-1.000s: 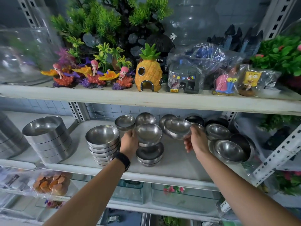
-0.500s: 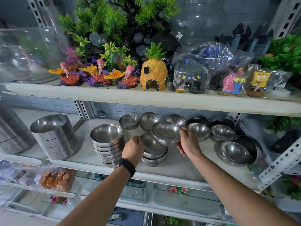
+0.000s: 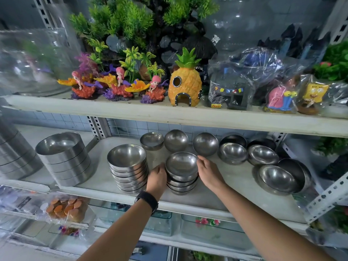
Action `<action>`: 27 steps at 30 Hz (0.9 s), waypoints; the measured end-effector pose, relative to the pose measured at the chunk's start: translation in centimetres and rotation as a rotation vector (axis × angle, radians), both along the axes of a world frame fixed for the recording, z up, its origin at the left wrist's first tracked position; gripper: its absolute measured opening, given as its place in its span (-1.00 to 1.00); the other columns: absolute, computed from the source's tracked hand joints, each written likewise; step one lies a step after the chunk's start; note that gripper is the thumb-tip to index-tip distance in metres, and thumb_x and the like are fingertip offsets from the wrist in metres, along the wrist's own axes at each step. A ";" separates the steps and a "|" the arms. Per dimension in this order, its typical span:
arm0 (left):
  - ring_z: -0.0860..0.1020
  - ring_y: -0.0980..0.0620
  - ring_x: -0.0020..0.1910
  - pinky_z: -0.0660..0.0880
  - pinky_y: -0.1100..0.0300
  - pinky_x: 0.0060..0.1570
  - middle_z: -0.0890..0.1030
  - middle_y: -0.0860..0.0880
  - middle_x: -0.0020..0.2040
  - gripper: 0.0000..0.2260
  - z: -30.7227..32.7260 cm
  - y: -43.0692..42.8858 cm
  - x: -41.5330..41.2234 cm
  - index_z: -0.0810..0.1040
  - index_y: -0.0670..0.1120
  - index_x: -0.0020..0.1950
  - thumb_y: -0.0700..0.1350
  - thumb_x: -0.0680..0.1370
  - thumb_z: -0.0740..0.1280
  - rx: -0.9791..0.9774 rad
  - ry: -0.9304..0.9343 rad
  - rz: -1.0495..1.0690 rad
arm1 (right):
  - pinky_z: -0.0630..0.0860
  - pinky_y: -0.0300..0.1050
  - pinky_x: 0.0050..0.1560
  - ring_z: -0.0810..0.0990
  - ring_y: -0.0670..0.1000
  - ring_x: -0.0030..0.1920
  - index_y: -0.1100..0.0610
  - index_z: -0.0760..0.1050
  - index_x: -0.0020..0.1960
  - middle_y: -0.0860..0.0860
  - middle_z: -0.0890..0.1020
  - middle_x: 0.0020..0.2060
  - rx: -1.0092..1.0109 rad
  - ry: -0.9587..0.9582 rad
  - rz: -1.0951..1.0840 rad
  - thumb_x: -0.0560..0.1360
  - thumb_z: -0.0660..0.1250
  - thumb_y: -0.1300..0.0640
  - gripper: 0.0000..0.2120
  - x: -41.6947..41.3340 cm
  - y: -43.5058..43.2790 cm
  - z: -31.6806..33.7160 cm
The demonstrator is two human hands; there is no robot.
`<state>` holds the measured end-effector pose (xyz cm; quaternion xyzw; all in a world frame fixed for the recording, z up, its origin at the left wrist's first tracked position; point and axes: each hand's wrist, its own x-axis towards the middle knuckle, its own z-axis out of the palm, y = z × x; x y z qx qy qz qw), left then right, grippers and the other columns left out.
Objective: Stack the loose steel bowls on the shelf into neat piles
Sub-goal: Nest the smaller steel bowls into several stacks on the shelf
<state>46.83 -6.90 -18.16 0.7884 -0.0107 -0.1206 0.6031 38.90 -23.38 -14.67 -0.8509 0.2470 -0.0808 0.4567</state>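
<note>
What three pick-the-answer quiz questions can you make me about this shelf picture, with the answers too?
1. Where is the pineapple house?
A) on the shelf above the bowls
B) beside the bowls
C) inside a bowl

2. What colour is the wristband?
A) red
B) black
C) white

3. How does the top bowl of the middle pile sit?
A) upside down
B) open side up
C) on its edge

Answers:
1 A, it stands on the upper shelf.
2 B, the band on the left wrist is black.
3 B, its hollow inside faces up, with the right hand at its rim.
</note>
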 end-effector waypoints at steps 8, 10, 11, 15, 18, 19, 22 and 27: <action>0.53 -0.36 0.25 0.47 -0.29 0.23 0.55 -0.35 0.23 -0.57 -0.8 0.1 0.3 0.58 -0.14 0.25 0.12 0.70 0.08 -0.104 0.127 -0.003 | 0.45 0.05 0.23 0.53 0.23 0.27 0.06 0.45 0.42 0.13 0.61 0.26 -0.106 0.095 0.001 0.69 0.06 0.01 -0.63 0.6 0.2 -0.4; 0.53 -0.45 0.20 0.50 -0.33 0.15 0.52 -0.43 0.23 -0.54 -1.2 0.1 0.4 0.58 -0.15 0.23 0.16 0.69 0.07 -0.079 0.113 -0.017 | 0.45 0.07 0.13 0.55 0.24 0.18 -0.08 0.54 0.19 0.10 0.65 0.10 -0.102 0.092 0.006 0.68 0.05 0.00 -0.71 0.7 0.3 -0.5; 0.57 -0.45 0.10 0.55 -0.30 0.03 0.53 -0.45 0.20 -0.52 -1.5 0.1 0.6 0.58 -0.16 0.23 0.17 0.69 0.06 -0.076 0.109 -0.008 | 0.45 0.08 0.04 0.56 0.24 0.08 -0.06 0.50 -0.03 0.09 0.64 -0.05 -0.100 0.086 0.001 0.66 0.05 0.00 -0.74 0.8 0.3 -0.5; 0.37 -0.02 -0.59 0.28 0.23 -0.55 0.42 -0.15 -0.51 -0.49 -1.6 0.4 0.8 0.55 -0.24 0.04 0.16 0.71 0.03 -0.088 0.156 -0.020 | 0.36 0.01 -0.17 0.55 0.23 -0.11 0.02 0.30 -0.28 0.03 0.51 -0.32 -0.080 0.062 -0.034 0.63 0.05 0.02 -0.69 0.7 0.3 -0.8; 0.32 0.00 -0.62 0.25 0.24 -0.57 0.32 -0.05 -0.55 -0.44 -1.4 0.4 0.5 0.48 -0.19 -0.13 0.24 0.69 0.00 -0.104 0.176 -0.022 | 0.34 0.00 -0.20 0.53 0.20 -0.15 -0.02 0.30 -0.31 -0.03 0.47 -0.37 -0.079 0.045 -0.037 0.63 0.08 0.02 -0.67 0.5 0.3 -0.9; 0.32 0.00 -0.61 0.26 0.24 -0.57 0.32 -0.06 -0.55 -0.42 -1.3 0.3 0.4 0.48 -0.18 -0.14 0.27 0.67 -0.01 -0.108 0.177 -0.025 | 0.33 -0.01 -0.22 0.51 0.18 -0.19 0.00 0.30 -0.31 -0.02 0.46 -0.39 -0.070 0.034 -0.049 0.62 0.09 0.03 -0.67 0.4 0.3 -1.0; 0.33 -0.02 -0.60 0.27 0.22 -0.56 0.33 -0.09 -0.56 -0.36 -1.2 -0.1 0.0 0.49 -0.19 -0.17 0.34 0.64 -0.01 -0.065 0.171 -0.049 | 0.31 -0.01 -0.28 0.46 0.12 -0.29 0.05 0.31 -0.31 -0.01 0.45 -0.42 -0.041 0.008 -0.082 0.62 0.11 0.07 -0.68 0.1 0.1 -1.2; 0.34 -0.04 -0.61 0.29 0.20 -0.51 0.35 -0.10 -0.61 -0.36 -1.1 -0.6 -0.4 0.52 -0.22 -0.16 0.30 0.66 0.00 -0.033 0.164 -0.076 | 0.33 0.00 -0.24 0.49 0.16 -0.25 0.06 0.33 -0.30 0.01 0.48 -0.40 -0.032 0.000 -0.094 0.62 0.12 0.09 -0.70 -0.3 -0.6 -1.4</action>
